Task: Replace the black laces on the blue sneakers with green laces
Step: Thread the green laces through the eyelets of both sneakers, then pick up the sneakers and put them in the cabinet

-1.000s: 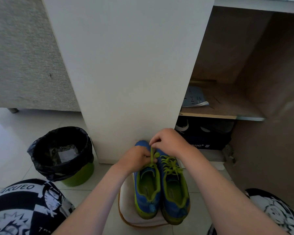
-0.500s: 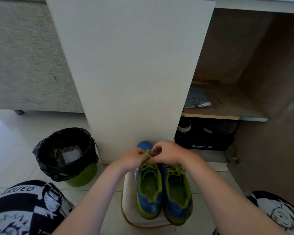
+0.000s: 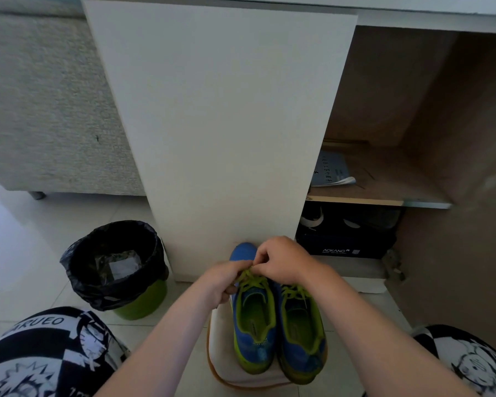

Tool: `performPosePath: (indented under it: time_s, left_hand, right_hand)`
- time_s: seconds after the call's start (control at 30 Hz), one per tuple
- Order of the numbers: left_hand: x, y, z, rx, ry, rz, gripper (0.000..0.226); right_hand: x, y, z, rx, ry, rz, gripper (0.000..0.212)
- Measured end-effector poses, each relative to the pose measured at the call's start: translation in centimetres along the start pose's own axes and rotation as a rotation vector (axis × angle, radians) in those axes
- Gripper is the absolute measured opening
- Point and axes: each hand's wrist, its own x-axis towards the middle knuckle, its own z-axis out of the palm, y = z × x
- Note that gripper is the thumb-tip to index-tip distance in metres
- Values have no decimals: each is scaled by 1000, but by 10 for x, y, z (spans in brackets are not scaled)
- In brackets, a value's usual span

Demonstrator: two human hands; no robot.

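Observation:
Two blue sneakers with lime-green lining stand side by side on a low white stool [image 3: 221,353], toes away from me. The left sneaker [image 3: 252,322] carries a green lace [image 3: 251,279] across its upper eyelets. The right sneaker [image 3: 301,333] also shows green lacing. My left hand [image 3: 222,282] and my right hand [image 3: 281,262] meet over the left sneaker's tongue. Both pinch the green lace there with curled fingers. The lace ends are hidden under my fingers. No black lace is visible.
A white cabinet door [image 3: 221,124] stands open just behind the shoes. To its right, cabinet shelves hold a booklet [image 3: 331,171] and a dark shoebox [image 3: 344,239]. A green bin with a black bag [image 3: 115,267] stands on the floor at left. My knees frame the stool.
My right hand has come down from a raised pull on the lace to meet my left hand low over the left sneaker. The view has tilted slightly.

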Motion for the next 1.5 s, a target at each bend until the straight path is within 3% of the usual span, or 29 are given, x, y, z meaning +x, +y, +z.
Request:
performPosePath:
  time_s: [0.13,0.2,0.3,0.37,0.6,0.73,0.87,1.0,1.1,1.27,1.37,1.5]
  left_hand:
    - [5,-3,2,-107,72,4,23]
    - [6,-8,1,-26,142,80,22]
    - [13,-17,-2,366,270,322,33]
    - [14,-19,-4,494,281,407,37]
    - [11,-23,-9,839,419,452,40]
    - [12,-26,-11,863,442,468,48]
    - [14,-27,-16,733,349,442,46]
    - [9,-20,-21,518,142,293,36]
    - [3,-17,-17,455,11,250,22]
    - [-7,-27,-4,782,-50,359,50]
    - [-5,-30,-4,828,-21,393,62]
    - [-7,-33,-3,869,-9,420,63]
  right_hand:
    - [1,8,1,-74,-242,105,18]
    - [1,14,4,-151,-291,136,21]
    - [1,19,4,-180,-236,138,25]
    - [1,20,3,-192,-174,137,23]
    - [-3,24,3,-259,-185,165,12]
    - [-5,25,5,-280,-219,178,13]
    - [-5,32,4,-205,-175,137,13]
    - [-7,40,-8,159,-94,183,48]
    - [-14,50,-13,259,-27,251,66]
    - [-44,59,0,85,-363,483,100]
    - [-52,62,17,129,-276,491,100]
    - [-56,62,26,106,-73,400,72]
